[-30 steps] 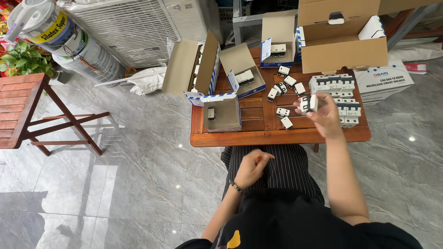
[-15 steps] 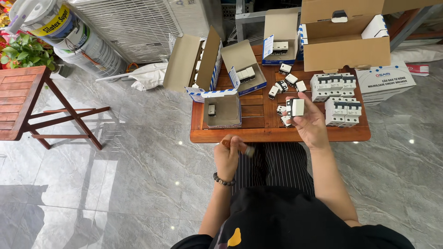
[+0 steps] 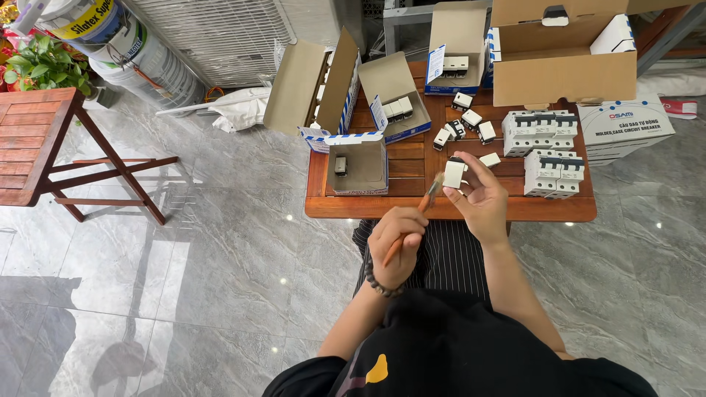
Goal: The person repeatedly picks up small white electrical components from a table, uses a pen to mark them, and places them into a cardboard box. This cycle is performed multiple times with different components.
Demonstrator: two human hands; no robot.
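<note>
two hands, right hand (image 3: pixel 482 197) pinching small white breaker (image 3: pixel 454 174), left hand (image 3: pixel 396 239) gripping orange-handled brush (image 3: pixel 421 209)

A white breaker (image 3: pixel 454 174) is shown above a reddish-brown bench (image 3: pixel 412 209); the brush (image 3: pixel 413 218) is orange-handled, the floor (image 3: pixel 220 279) grey marbled, the trousers (image 3: pixel 445 257) black pinstriped.

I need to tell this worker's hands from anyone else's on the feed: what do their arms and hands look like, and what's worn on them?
Both forearms are bare, with no gloves and no sleeves reaching the wrists. The left hand has a bracelet of dark round beads around its wrist. The right hand shows no ring, watch or band that I can see. Nearer the body, a black top with a small orange mark covers the shoulders.
</note>
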